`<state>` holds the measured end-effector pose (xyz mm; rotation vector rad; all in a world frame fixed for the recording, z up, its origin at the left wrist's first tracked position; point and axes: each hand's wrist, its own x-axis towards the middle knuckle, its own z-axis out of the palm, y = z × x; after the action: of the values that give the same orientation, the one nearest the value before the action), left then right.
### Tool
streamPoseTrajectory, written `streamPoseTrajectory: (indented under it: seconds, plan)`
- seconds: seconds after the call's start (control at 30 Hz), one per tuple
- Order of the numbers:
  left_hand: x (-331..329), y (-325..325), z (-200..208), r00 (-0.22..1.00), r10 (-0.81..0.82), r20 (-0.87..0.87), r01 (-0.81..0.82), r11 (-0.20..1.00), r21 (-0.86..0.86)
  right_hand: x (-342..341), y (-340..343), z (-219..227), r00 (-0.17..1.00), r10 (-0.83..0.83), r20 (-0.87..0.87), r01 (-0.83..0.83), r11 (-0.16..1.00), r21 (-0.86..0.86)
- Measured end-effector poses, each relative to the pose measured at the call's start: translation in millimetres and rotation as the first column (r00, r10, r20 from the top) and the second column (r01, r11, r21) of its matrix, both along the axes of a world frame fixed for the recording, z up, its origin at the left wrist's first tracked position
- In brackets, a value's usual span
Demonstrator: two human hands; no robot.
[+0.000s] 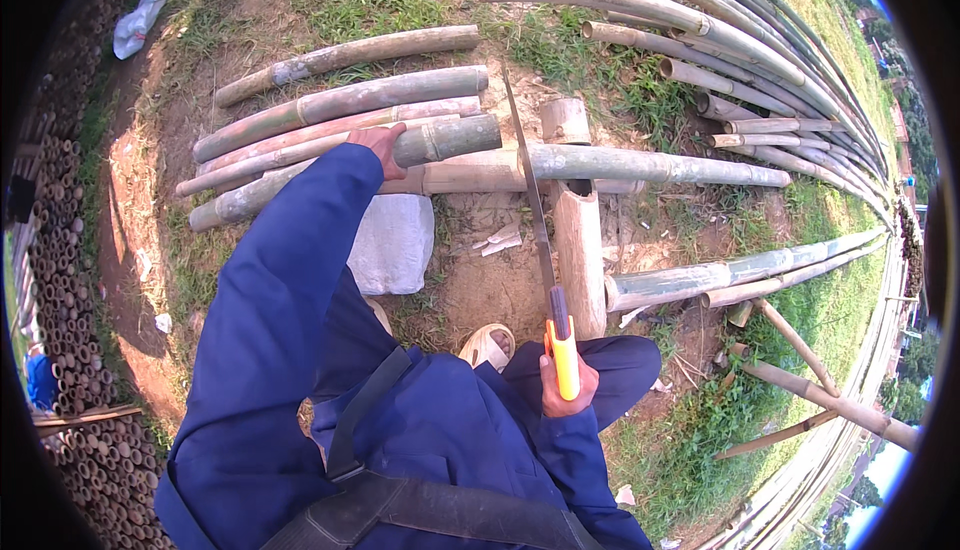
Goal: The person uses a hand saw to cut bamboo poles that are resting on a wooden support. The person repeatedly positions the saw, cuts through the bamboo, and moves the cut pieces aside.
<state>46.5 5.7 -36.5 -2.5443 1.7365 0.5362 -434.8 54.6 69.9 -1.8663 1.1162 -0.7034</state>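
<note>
My left hand [382,150] is wrapped over a cut bamboo length [455,138], near its right end. That piece lies at the near side of a row of similar bamboo lengths [340,102] on the ground to the left. In my right hand [570,386] is a hand saw [541,230], held by its yellow and orange handle. Its long blade points away from me and passes in front of a bamboo pole [660,165] resting on a bamboo support. I cannot tell whether blade and pole touch.
An upright-looking split bamboo post [578,260] stands before my knee. Long poles [740,30] are piled at the far right, with two more poles [750,268] nearer. A white sack [392,245] lies by my legs. Stacked bamboo pieces [75,280] line the left.
</note>
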Motion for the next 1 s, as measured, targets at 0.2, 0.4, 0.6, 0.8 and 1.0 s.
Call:
streamPoseTrajectory:
  seconds: [0.2,0.4,0.6,0.8,1.0]
  plan:
    - [75.8,-60.2,24.2,0.978,0.122,0.169,-0.122,0.992,-0.01,-0.9,9.4,25.2,0.999,-0.038,-0.033,0.035,0.995,-0.096]
    - [86.1,-106.9,-2.7,0.935,0.244,0.257,-0.22,0.968,-0.118,1.3,28.1,47.6,0.98,-0.136,-0.145,0.134,0.991,-0.026]
    - [89.1,-96.9,13.6,0.993,0.069,0.093,-0.061,0.995,-0.083,8.5,18.3,39.1,0.975,-0.15,-0.165,0.137,0.987,-0.088]
    - [93.4,-17.0,-2.4,1.0,0.005,-0.017,-0.009,0.963,-0.27,10.2,5.5,38.0,0.971,-0.139,-0.195,0.145,0.989,0.02]
    - [75.2,48.9,-13.9,0.999,-0.015,-0.05,0.007,0.985,-0.172,11.2,14.8,54.1,0.97,-0.212,-0.12,0.22,0.974,0.058]
